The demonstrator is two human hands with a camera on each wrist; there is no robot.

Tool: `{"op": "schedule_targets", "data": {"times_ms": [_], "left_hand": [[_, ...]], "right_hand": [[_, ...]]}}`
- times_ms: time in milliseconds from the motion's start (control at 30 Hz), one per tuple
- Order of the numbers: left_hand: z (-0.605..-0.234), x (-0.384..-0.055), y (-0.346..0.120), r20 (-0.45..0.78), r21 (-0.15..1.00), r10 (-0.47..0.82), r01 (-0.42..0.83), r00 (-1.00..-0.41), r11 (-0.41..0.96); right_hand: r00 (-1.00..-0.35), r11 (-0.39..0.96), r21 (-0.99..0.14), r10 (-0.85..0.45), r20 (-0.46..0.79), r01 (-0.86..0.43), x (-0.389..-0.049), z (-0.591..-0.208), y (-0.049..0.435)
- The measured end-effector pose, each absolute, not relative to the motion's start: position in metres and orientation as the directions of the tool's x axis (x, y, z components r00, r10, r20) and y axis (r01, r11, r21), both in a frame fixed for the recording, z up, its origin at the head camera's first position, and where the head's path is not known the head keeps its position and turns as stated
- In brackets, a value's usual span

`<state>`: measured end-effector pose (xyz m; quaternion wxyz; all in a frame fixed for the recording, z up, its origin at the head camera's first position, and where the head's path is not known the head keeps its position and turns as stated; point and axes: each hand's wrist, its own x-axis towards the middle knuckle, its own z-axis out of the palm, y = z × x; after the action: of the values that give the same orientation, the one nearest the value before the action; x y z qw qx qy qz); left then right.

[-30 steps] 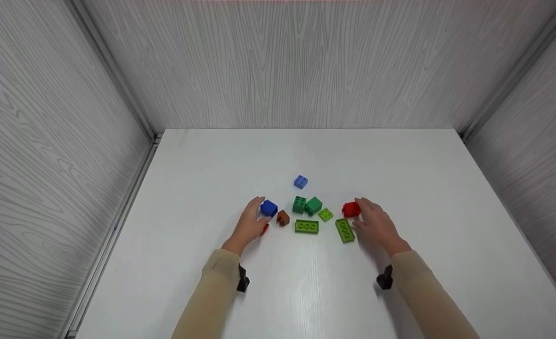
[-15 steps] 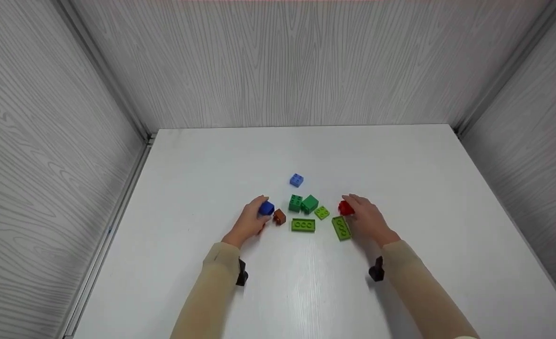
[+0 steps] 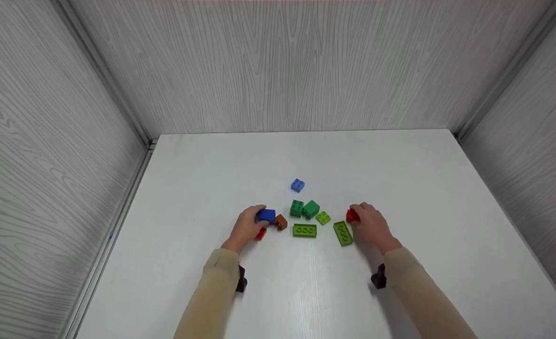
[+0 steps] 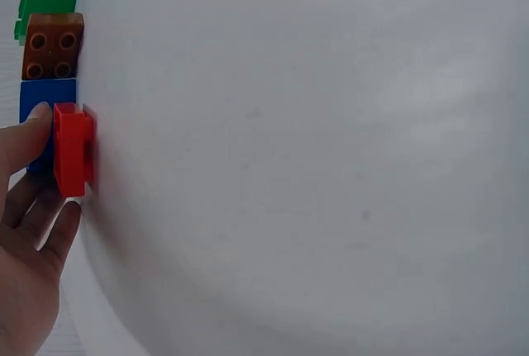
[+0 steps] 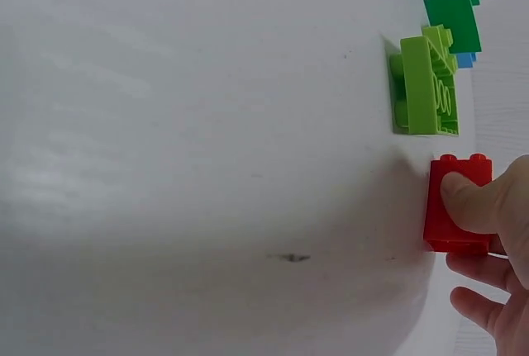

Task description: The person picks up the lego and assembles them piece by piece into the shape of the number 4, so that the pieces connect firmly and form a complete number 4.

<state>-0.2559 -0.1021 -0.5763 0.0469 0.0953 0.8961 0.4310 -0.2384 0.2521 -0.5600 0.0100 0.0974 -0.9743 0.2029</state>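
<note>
At the left of the brick group, my left hand (image 3: 246,230) grips a dark blue brick (image 3: 266,216) between thumb and fingers. A flat red brick (image 4: 73,149) lies by that hand, in front of the blue one in the left wrist view. Just right of the blue brick is a brown brick (image 3: 281,222). My right hand (image 3: 373,227) pinches a red brick (image 5: 456,207), its thumb on the near face and studs pointing toward the group. Beside it, a lime green brick (image 3: 343,233) lies with its hollow underside up.
Between the hands sit two green bricks (image 3: 297,208), a small lime brick (image 3: 323,217) and a long lime brick (image 3: 305,230) turned underside up. A light blue brick (image 3: 298,185) lies farther back. Grey wood-grain panels (image 3: 278,66) wall the white table (image 3: 306,292) at the back and sides.
Both hands have closed in on their bricks: the left fingers now grip the dark blue brick, which has turned slightly, and the right fingers have tightened round the red one. The head view shifted slightly.
</note>
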Motion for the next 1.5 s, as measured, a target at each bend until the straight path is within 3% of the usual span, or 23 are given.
{"op": "schedule_targets", "data": {"times_ms": [300,533,733,1333,1500], "left_hand": [[-0.581,-0.255,-0.103,-0.015,0.82,0.173,0.087,-0.985,0.566],[-0.579,-0.254,-0.103,-0.018,0.855,0.129,0.052,-0.991,0.516],[-0.581,-0.251,-0.105,0.002,0.873,0.082,0.041,-0.997,0.486],[-0.57,-0.233,-0.109,0.08,0.905,0.032,0.086,-0.996,0.417],[-0.569,-0.225,-0.108,0.051,0.908,0.021,0.056,-0.998,0.416]], "right_hand": [[-0.994,0.852,-0.511,-0.1,0.053,-0.113,-0.232,-0.567,0.26],[-0.998,0.681,-0.73,0.019,-0.058,0.056,-0.229,-0.572,0.266],[-0.992,0.561,-0.818,0.055,-0.113,0.125,-0.222,-0.579,0.273],[-0.999,0.53,-0.847,0.041,-0.009,0.029,-0.196,-0.598,0.281],[-1.0,0.54,-0.841,0.027,-0.013,0.025,-0.191,-0.6,0.282]]}}
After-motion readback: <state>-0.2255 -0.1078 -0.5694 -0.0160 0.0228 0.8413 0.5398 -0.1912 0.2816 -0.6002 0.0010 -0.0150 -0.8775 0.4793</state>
